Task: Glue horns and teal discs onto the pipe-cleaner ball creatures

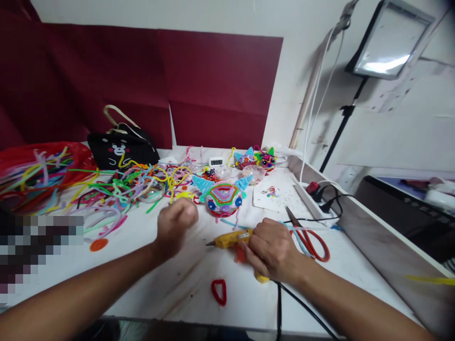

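My right hand (pixel 272 246) is wrapped round the grip of a yellow hot glue gun (pixel 227 239), whose dark nozzle points left over the table. Its black cord trails off the front edge. My left hand (pixel 177 225) is closed, fingers curled in; whatever it may hold is hidden. Between and beyond both hands rests a pipe-cleaner animal head (pixel 224 199) with blue horns, blue eyes and coloured loops. Nearer to me lies a small red pipe-cleaner loop (pixel 219 291). Orange-handled scissors (pixel 314 244) lie just right of my right hand.
Tangled pipe cleaners (pixel 121 189) cover the left side, with an orange disc (pixel 98 245) nearby. At the back stand a black bag (pixel 122 147), a small digital clock (pixel 215 161) and two similar heads (pixel 265 158). A power strip (pixel 318 203) sits along the right board.
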A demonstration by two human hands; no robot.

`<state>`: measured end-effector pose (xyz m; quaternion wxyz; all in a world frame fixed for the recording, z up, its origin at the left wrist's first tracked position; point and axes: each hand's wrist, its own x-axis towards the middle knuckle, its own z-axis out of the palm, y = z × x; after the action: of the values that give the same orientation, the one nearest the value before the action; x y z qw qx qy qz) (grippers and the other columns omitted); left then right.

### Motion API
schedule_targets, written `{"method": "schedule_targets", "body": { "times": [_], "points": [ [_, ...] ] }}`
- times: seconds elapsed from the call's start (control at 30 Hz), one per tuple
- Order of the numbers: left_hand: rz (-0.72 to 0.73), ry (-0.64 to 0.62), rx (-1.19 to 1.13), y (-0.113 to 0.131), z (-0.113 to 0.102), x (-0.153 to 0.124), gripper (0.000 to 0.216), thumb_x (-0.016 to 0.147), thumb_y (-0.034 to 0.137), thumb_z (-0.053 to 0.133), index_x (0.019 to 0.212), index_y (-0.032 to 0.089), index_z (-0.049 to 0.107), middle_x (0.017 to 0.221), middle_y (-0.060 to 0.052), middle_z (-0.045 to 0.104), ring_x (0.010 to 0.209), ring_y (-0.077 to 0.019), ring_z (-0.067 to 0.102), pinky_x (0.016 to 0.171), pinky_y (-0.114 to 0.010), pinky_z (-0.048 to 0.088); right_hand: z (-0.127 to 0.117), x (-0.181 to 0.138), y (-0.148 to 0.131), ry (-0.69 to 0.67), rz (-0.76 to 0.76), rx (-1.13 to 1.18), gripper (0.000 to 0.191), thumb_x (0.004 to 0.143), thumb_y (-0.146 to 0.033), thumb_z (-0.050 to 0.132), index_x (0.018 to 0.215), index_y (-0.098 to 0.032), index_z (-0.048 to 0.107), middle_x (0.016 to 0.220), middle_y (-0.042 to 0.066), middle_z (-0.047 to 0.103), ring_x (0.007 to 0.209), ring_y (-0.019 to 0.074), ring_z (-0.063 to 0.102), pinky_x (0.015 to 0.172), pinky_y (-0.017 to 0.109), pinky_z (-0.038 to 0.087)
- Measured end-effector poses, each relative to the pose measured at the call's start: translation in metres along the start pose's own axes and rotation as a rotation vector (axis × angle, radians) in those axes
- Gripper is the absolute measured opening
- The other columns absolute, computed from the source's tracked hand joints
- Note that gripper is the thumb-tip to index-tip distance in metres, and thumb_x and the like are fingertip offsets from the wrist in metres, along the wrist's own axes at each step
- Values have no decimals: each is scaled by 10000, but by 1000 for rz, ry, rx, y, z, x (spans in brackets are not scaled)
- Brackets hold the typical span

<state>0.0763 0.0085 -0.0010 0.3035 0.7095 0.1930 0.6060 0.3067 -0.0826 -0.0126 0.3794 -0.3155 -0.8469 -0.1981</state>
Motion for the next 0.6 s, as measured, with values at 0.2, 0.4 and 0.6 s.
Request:
{"method": "schedule_targets", "body": {
  "times": [0.2,0.4,0.6],
  "points": [
    [897,-616,212,17,19,-34,307,731,136,597,507,220,406,414,47,365,373,-116,347,385,-303,262,1,-2,-6,-2,7,-11,350,893,-149,506,547,-194,483,503,-11,484,491,127,399,538,321,269],
    [1032,-685,159,1,20,-53,376,708,108,647,508,194,340,438,65,289,346,-75,304,375,-283,162,7,-1,-7,-11,-1,-5,349,881,-134,514,539,-189,470,496,-12,489,488,120,415,546,321,261],
    [981,-644,105,-9,14,-62,381,735,115,638,548,201,317,415,71,291,329,-76,287,393,-274,170,6,1,-5,-6,13,-12,340,887,-132,499,552,-187,477,490,-12,496,475,114,415,540,311,260]
  ]
}}
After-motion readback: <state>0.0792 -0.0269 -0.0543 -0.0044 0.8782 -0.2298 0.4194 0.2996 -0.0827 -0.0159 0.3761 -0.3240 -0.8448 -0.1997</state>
